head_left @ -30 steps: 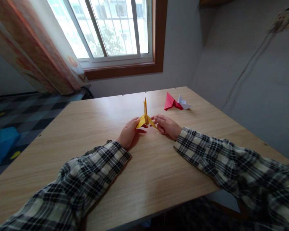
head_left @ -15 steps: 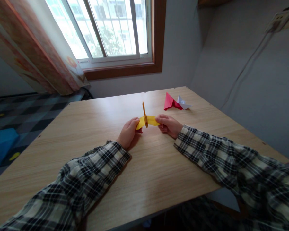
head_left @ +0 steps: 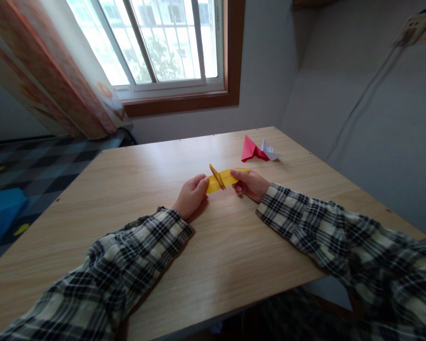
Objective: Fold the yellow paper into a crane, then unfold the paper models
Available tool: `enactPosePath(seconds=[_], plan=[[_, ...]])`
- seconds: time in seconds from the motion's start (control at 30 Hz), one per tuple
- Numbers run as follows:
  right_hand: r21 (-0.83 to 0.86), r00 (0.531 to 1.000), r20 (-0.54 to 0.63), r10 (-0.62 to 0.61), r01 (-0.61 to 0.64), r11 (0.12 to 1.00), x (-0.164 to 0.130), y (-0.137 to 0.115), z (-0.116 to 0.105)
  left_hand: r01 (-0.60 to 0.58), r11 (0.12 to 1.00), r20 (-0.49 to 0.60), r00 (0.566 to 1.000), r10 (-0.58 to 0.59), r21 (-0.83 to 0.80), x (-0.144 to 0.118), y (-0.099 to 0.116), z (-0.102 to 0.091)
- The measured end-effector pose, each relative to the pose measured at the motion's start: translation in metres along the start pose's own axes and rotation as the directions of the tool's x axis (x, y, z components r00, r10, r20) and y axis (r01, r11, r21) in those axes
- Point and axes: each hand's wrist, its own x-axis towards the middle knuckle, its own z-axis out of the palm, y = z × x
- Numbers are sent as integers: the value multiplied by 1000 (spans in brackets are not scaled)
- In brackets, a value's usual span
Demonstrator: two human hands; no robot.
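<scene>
Table [head_left: 206, 265], yellow paper [head_left: 227, 178], red paper [head_left: 250, 149] beyond

Red folded paper [head_left: 249, 148] and white folded paper [head_left: 270, 152] side by side, just beyond my right fingers [head_left: 236, 175]. Window [head_left: 170, 47] ahead of my left fingers [head_left: 203, 182], curtain [head_left: 60, 66] farther left. Blue object [head_left: 2, 208] well left, wall socket [head_left: 412, 27] well right.

Yellow folded paper [head_left: 227, 177] in left hand [head_left: 192, 194] and right hand [head_left: 250, 183], over wooden table [head_left: 220, 255]
</scene>
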Motion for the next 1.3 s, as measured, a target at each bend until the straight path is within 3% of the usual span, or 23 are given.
enactPosePath(seconds=[0.5,0.97,1.3], plan=[[-46,1000,-19,4,-5,999,2,2,0,-20,999,6,1000,20,48,-1,3,0],[122,995,-94,29,-18,992,1,-3,-1,26,980,-27,999,-32,-198,-2,2,3],[173,980,-201,13,23,985,5,0,1,57,964,-61,995,-76,-260,-1,4,1]])
